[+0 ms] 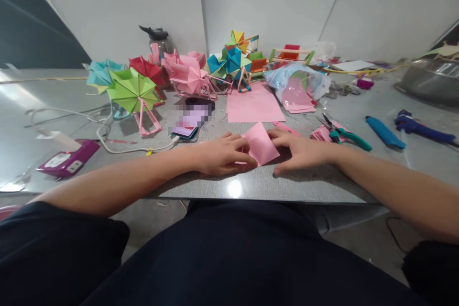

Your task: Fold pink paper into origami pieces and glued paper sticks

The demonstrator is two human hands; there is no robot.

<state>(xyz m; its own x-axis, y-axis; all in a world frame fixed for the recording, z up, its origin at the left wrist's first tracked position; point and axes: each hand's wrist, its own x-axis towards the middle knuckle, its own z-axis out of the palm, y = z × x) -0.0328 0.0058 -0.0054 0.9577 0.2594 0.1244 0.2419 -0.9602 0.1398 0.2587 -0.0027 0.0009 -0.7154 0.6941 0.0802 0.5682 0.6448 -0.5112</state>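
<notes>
Left hand (pixel 225 155) has the small pink paper square (pixel 262 144) between its fingers at the lower left edge, narrow grip. Paper sits tilted between my two hands, near the front edge of the grey table (pixel 201 186). Right hand (pixel 301 150) is open, thumb spread wide from the fingers. Its fingertips are at the paper's right edge; can't tell if they touch.

Just behind the right fingers: flat pink strip (pixel 286 127). Further back: large pink sheet (pixel 253 107), with a clear plastic bag (pixel 304 79) of pink paper to its right.

Right side: green-handled pliers (pixel 353 139), jaws apart, by small pink pieces (pixel 320 134). Then a blue roll (pixel 385 132), contents unclear, and a blue glue gun (pixel 425 129).

Left side: phone (pixel 187 130) with white cable (pixel 125 151) attached, purple power strip (pixel 71 158) well apart from my hands. Green paper wheel (pixel 132 90) on a pink stand and pink paper model (pixel 190 74) behind the phone, dark-lidded jug (pixel 161 45) near the wall.
</notes>
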